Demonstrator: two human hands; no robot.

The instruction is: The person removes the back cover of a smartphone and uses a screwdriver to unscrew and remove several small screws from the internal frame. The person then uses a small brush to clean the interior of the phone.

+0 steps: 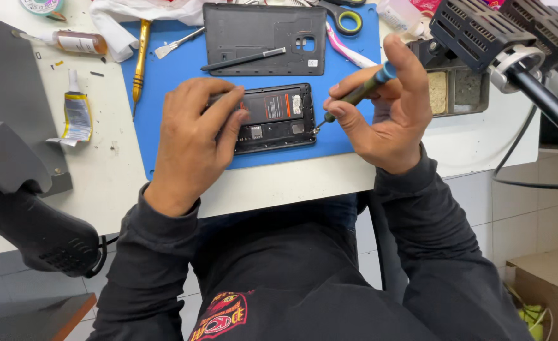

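An opened black phone (278, 117) with its back removed lies on a blue mat (172, 69), its battery and inner boards showing. My left hand (194, 139) presses down on the phone's left part and holds it still. My right hand (386, 104) pinches a small screwdriver (358, 93) with a dark green shaft and blue cap. The screwdriver tip touches the phone's right edge. The phone's dark grey back cover (263, 38) lies farther back on the mat, with a thin black stylus (242, 60) resting on it.
A yellow-handled tool (141, 57) and a small brush (177, 44) lie on the mat's left. Glue tubes (77, 113) sit on the white table (481, 136). A black hot-air gun (29, 221) is at the left, scissors (345, 17) at the back, a black stand (481, 31) at the right.
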